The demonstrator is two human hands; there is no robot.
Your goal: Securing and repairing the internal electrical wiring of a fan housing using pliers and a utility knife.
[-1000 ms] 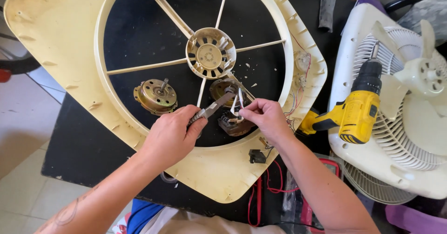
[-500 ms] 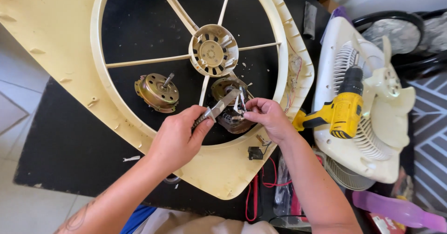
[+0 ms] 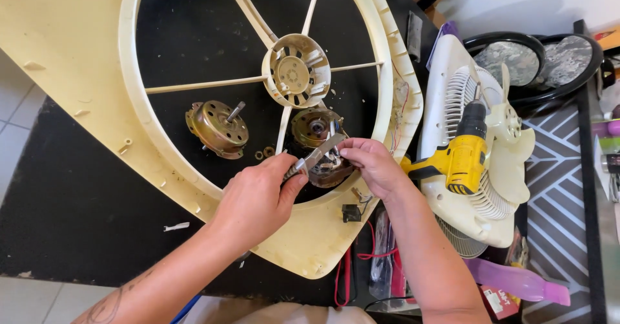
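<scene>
Head view: both hands crowd the motor (image 3: pixel 326 162) inside the fan frame's rim (image 3: pixel 387 98).

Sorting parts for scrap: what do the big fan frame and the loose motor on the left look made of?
Fan frame: cream plastic, matte and yellowed, with moulded ribs. Loose motor: seemingly stamped metal, brassy and shiny, with punched holes and a bare steel-looking shaft.

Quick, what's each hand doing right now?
Left hand: closed on pliers.
Right hand: fingers pinched at the motor; what they hold cannot be told.
</scene>
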